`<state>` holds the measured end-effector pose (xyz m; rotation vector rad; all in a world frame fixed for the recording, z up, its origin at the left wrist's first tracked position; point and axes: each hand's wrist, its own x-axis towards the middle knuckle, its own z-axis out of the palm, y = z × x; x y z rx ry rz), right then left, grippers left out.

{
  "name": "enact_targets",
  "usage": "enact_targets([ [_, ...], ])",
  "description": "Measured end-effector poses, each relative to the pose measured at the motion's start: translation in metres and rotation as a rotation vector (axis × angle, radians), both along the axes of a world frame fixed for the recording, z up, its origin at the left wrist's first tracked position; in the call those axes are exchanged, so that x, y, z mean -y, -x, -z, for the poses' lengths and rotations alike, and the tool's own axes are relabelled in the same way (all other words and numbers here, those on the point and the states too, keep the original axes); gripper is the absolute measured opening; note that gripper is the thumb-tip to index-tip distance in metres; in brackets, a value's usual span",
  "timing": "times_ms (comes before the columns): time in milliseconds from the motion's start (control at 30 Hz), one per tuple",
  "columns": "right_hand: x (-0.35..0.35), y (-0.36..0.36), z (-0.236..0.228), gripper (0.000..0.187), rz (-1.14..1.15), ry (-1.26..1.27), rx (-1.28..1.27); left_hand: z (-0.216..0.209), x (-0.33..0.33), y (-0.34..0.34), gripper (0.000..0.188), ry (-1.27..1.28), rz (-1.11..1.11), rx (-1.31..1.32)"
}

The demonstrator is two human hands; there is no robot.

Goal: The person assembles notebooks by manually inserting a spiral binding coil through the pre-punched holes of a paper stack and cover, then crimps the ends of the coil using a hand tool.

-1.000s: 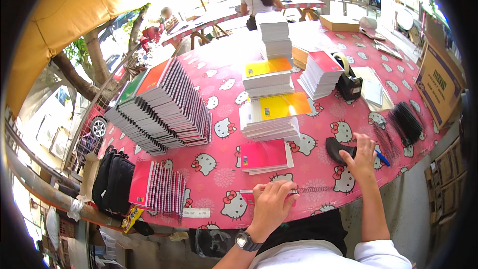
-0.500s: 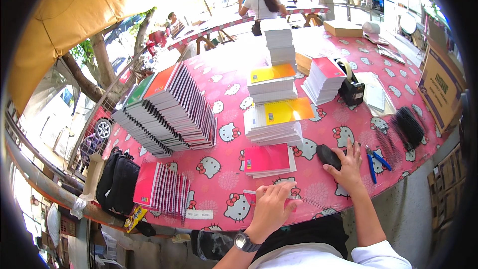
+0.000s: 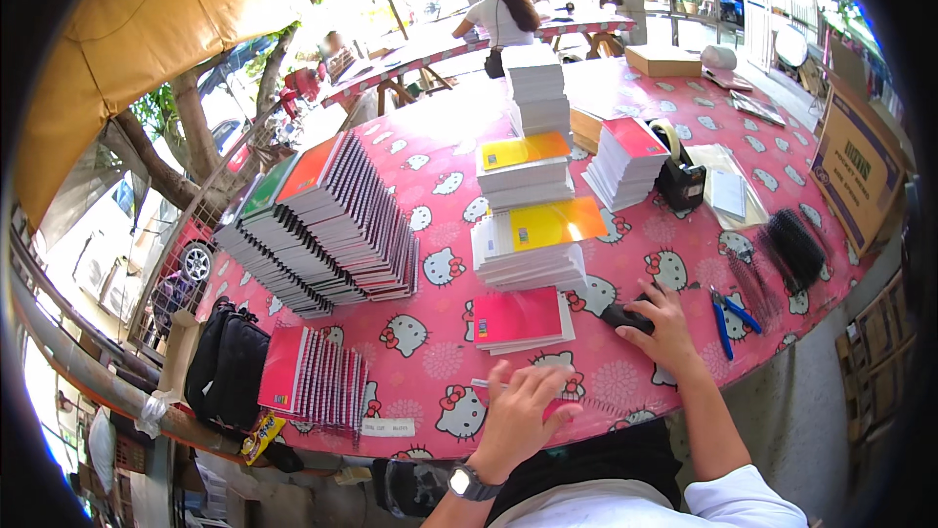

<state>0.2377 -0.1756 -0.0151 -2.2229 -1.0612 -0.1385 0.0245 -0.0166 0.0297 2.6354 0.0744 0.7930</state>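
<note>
Hands: my left hand (image 3: pixel 518 411) flat, fingers spread on the pink tablecloth (image 3: pixel 430 352); right hand (image 3: pixel 664 323) clamped on a black object (image 3: pixel 620 316), near edge.

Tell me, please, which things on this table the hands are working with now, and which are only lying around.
In hand:
- left hand pressing on a thin wire spiral
- right hand on a small black object
- red notebook stack between them

Lying about:
- blue pliers
- black tape dispenser
- fanned spiral notebooks
- yellow-covered stacks
- black bag
</note>
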Motion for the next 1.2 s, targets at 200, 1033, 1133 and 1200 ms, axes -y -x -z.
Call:
enact_targets([
  [200, 0.001, 0.044, -0.040, 0.041, -0.884, -0.494, -1.089, 0.017, -0.014, 0.018, 0.027, 0.052, -0.037, -0.045],
  [1033, -0.020, 0.059, -0.030, 0.036, -0.675, -0.173, -0.806, 0.019, -0.008, 0.019, 0.084, 0.186, -0.128, 0.038],
  [1133, -0.020, 0.061, -0.032, 0.036, -0.843, -0.432, -1.055, 0.021, -0.009, 0.024, 0.081, 0.401, -0.190, 0.213],
  [1200, -0.024, 0.068, -0.032, 0.038, -0.825, -0.309, -0.960, 0.055, -0.015, 0.027, 0.073, 0.908, -0.072, 0.359],
])
